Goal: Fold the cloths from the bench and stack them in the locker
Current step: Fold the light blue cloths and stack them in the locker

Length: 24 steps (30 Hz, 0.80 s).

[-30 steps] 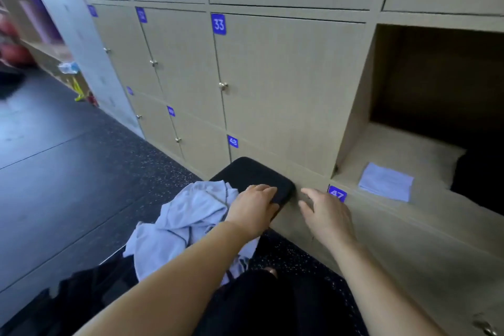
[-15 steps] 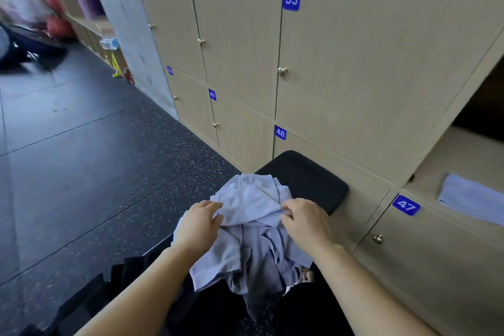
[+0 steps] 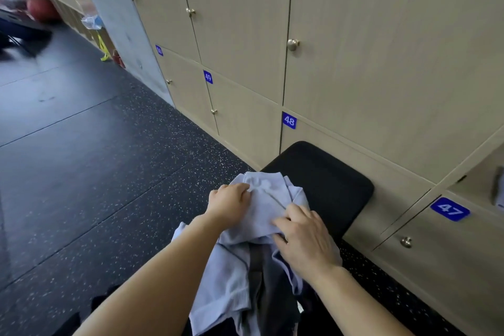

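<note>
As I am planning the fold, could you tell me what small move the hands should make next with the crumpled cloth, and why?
Probably lift the top cloth clear of the heap and spread it flat on the bench. The left hand and right hand both grip it, it is crumpled, and the bench's far end shows bare padding.

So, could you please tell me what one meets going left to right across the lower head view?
In order: speckled dark floor, left hand, right hand, round metal locker knob, blue number plate 47; the crumpled pale blue cloth, gripped by both hands, spans them.
</note>
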Each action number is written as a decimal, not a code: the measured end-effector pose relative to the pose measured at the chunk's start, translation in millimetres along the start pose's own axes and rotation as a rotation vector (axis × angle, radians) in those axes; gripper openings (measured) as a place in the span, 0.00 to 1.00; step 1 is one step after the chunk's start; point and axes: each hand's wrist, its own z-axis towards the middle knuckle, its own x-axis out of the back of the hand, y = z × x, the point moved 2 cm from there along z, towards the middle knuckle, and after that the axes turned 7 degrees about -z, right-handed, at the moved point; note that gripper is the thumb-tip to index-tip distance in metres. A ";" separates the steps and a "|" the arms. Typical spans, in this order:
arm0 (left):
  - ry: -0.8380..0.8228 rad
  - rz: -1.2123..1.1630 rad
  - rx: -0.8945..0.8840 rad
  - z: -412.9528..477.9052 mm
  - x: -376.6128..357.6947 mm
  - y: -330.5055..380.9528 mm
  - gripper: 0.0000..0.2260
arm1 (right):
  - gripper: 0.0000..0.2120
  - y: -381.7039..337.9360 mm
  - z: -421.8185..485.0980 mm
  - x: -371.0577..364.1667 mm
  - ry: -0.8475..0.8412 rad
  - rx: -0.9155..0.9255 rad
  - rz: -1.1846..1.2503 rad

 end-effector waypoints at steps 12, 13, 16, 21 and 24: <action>0.121 -0.428 0.079 -10.3 42.4 11.8 0.16 | 0.03 9.4 3.4 32.3 0.208 -0.343 0.426; 0.132 -0.518 0.056 -17.7 50.0 13.4 0.17 | 0.03 11.5 4.9 39.2 0.210 -0.377 0.471; 0.158 -0.746 -0.008 -43.6 73.1 24.5 0.20 | 0.05 17.0 7.0 65.5 0.223 -0.432 0.590; 0.180 -0.967 -0.153 -91.6 107.0 48.5 0.18 | 0.07 21.1 4.3 129.5 0.321 -0.408 0.582; 0.167 -1.039 -0.226 -122.3 126.7 64.6 0.18 | 0.07 21.5 3.1 170.4 0.377 -0.368 0.510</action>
